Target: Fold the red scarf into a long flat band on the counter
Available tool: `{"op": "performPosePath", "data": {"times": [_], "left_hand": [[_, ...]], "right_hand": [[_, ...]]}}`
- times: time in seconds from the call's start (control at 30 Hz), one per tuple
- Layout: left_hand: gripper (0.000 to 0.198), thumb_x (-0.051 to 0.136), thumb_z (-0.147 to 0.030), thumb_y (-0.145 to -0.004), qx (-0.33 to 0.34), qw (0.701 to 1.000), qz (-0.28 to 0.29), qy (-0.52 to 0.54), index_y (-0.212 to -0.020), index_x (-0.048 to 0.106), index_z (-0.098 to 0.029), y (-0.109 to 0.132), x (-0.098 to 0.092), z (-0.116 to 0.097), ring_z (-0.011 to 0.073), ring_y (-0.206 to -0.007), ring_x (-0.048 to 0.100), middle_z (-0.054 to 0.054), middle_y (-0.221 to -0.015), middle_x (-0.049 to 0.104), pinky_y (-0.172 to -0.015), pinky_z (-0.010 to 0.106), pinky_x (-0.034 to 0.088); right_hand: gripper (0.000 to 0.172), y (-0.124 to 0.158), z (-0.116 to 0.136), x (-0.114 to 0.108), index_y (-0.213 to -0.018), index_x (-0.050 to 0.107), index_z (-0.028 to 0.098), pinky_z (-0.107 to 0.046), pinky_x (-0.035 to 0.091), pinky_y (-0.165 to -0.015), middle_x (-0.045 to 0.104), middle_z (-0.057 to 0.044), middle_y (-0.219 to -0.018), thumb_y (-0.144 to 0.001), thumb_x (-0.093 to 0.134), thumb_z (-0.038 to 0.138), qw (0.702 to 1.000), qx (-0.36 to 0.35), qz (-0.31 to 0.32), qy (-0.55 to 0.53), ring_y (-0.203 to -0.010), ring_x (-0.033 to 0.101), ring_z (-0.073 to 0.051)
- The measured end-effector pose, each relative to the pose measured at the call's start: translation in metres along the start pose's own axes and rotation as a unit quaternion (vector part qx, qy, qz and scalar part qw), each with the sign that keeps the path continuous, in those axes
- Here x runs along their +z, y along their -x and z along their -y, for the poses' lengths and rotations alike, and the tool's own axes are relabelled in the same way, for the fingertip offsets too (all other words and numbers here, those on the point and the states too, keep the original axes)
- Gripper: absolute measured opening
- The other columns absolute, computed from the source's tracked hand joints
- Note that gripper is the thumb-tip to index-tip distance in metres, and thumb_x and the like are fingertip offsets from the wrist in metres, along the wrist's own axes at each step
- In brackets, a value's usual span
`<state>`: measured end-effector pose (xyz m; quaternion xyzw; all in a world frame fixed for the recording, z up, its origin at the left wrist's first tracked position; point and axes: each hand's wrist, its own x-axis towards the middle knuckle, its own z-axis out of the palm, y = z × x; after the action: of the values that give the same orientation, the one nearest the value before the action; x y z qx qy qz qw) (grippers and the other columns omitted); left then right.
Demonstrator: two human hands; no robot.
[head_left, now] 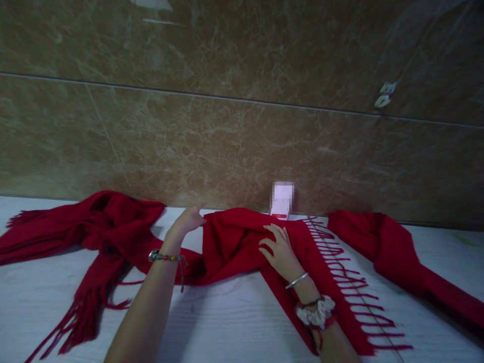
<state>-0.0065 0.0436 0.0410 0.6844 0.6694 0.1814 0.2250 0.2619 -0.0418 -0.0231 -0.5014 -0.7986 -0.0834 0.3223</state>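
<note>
- A person's left hand (189, 219) reaches to the 9 o'clock edge of the middle scarf (234, 239). The fingers are stretched out and released, their tips at the cloth's upper corner.
- The right hand (278, 249) rests on top of the same red scarf, just toward 4 o'clock from the left hand. Its fingers are curled into the cloth, grasping a raised fold.
- The middle scarf lies bunched on the white counter (234, 322) between and under the two hands. One fringed end runs off toward 5 o'clock, past the right wrist.
- A beaded bracelet (166, 257) circles the left wrist. A silver bangle (297, 281) and a pale scrunchie (315, 310) sit on the right wrist.
- The left scarf (94, 227), also red, sprawls at 9 o'clock from the hands, its tassels trailing toward 7 o'clock.
- The right scarf (397, 262) stretches at 3 o'clock, well apart from both hands.
- A small pink box (282, 199) stands at 12 o'clock from the right hand, against the brown marble wall (227, 126).
</note>
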Motion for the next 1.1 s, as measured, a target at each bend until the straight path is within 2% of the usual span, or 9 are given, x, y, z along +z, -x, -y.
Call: {"op": "performPosePath", "data": {"times": [0.1,0.27,0.37,0.57,0.67,0.83,0.9,1.0,1.1], "left_hand": [[0.064,0.055,-0.011,-0.065,0.002,1.0,0.0,-0.001,-0.128,0.044,-0.012,0.003,0.0,-0.001,0.016,-0.064,0.06,-0.001,-0.061,0.063,-0.058,0.02,0.042],[0.073,0.063,-0.004,-0.046,0.036,0.994,0.081,0.056,-0.117,0.055,-0.02,0.011,0.003,-0.002,0.0164,-0.054,0.057,-0.007,-0.054,0.06,-0.05,0.021,0.041],[0.068,0.059,-0.005,-0.05,0.036,0.997,0.012,0.063,-0.116,0.056,-0.019,0.006,0.0,0.003,0.0167,-0.057,0.058,-0.006,-0.055,0.061,-0.054,0.022,0.042],[0.065,0.055,-0.015,-0.067,0.031,0.987,-0.132,0.089,-0.13,0.04,-0.011,-0.005,-0.011,0.005,0.0169,-0.066,0.061,0.001,-0.068,0.064,-0.059,0.023,0.044],[0.062,0.055,-0.02,-0.071,0.05,0.984,-0.138,0.099,-0.131,0.039,-0.012,-0.001,-0.004,-0.007,0.0162,-0.065,0.062,0.001,-0.068,0.064,-0.06,0.023,0.044],[0.073,0.058,-0.029,-0.072,0.013,0.993,0.063,0.102,-0.136,0.029,-0.01,0.009,0.017,-0.022,0.0156,-0.048,0.058,-0.005,-0.047,0.057,-0.052,0.023,0.042],[0.078,0.063,-0.025,-0.067,0.042,0.984,0.098,0.139,-0.136,0.029,-0.011,0.011,0.021,-0.023,0.015,-0.049,0.058,-0.006,-0.046,0.056,-0.052,0.022,0.042],[0.078,0.065,-0.018,-0.061,0.074,0.979,0.091,0.164,-0.132,0.036,-0.013,0.012,0.02,-0.022,0.0167,-0.057,0.061,-0.004,-0.054,0.062,-0.055,0.023,0.043],[0.078,0.07,-0.017,-0.051,0.061,0.992,0.044,0.104,-0.126,0.046,-0.014,0.012,0.02,-0.02,0.0223,-0.074,0.064,0.004,-0.074,0.069,-0.065,0.027,0.045]], "right_hand": [[0.021,0.001,-0.003,0.002,-0.096,0.063,0.02,-0.055,0.03,-0.098,0.051,-0.013,-0.118,-0.076,0.055,0.019,1.0,0.021,-0.015,0.005,-0.115,0.041,-0.028],[0.012,0.0,-0.005,0.004,-0.072,0.062,0.021,-0.055,0.031,-0.097,0.056,-0.01,-0.105,-0.078,0.052,0.019,0.998,0.032,-0.055,-0.027,-0.106,0.048,-0.027],[0.014,-0.003,-0.006,-0.006,-0.074,0.06,0.021,-0.048,0.038,-0.092,0.056,-0.009,-0.098,-0.082,0.048,0.023,0.984,0.074,-0.14,-0.085,-0.097,0.051,-0.023],[0.019,-0.005,-0.029,-0.026,-0.072,0.057,0.02,-0.042,0.041,-0.084,0.052,-0.006,-0.083,-0.08,0.047,0.033,0.916,0.209,-0.328,-0.104,-0.083,0.05,-0.021],[0.018,-0.003,-0.038,-0.022,-0.072,0.058,0.019,-0.045,0.041,-0.083,0.05,-0.006,-0.079,-0.077,0.046,0.031,0.916,0.238,-0.307,-0.103,-0.079,0.049,-0.022],[0.021,-0.001,-0.022,-0.017,-0.091,0.06,0.019,-0.045,0.039,-0.091,0.049,-0.009,-0.099,-0.078,0.044,0.021,0.95,0.168,-0.256,-0.066,-0.097,0.047,-0.023],[0.024,-0.002,-0.012,-0.018,-0.098,0.059,0.021,-0.046,0.039,-0.092,0.049,-0.009,-0.105,-0.08,0.043,0.02,0.962,0.123,-0.236,-0.06,-0.101,0.046,-0.023],[0.023,-0.002,-0.005,-0.019,-0.101,0.058,0.021,-0.046,0.04,-0.093,0.049,-0.01,-0.107,-0.082,0.045,0.023,0.973,0.078,-0.209,-0.052,-0.103,0.046,-0.023],[0.022,-0.002,-0.005,-0.018,-0.101,0.058,0.022,-0.047,0.04,-0.093,0.048,-0.01,-0.108,-0.082,0.049,0.026,0.977,0.062,-0.197,-0.043,-0.104,0.046,-0.024]]}}
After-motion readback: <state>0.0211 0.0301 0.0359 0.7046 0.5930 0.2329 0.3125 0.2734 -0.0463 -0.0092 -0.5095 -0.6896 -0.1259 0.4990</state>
